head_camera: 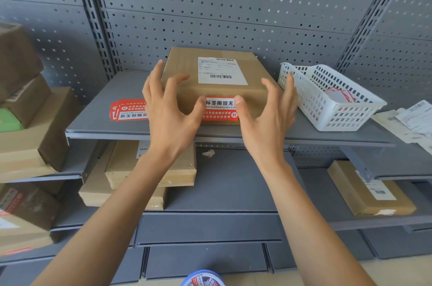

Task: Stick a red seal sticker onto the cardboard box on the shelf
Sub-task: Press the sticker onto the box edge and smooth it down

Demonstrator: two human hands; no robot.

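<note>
We have a single wide-angle view from the person's head, facing forward and slightly down at a grey shelf (304,132) close in front, with its pegboard back panel (233,5) bowed by the lens. Both forearms reach in from the bottom edge, and we see lower shelves beneath. No second view shares the scene.

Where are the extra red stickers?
The spare red stickers lie on the grey shelf, just left of the cardboard box, beside the left hand.

A white plastic basket (332,98) sits right, loose papers (411,122) beside it, parcels (25,108) stacked left.
</note>
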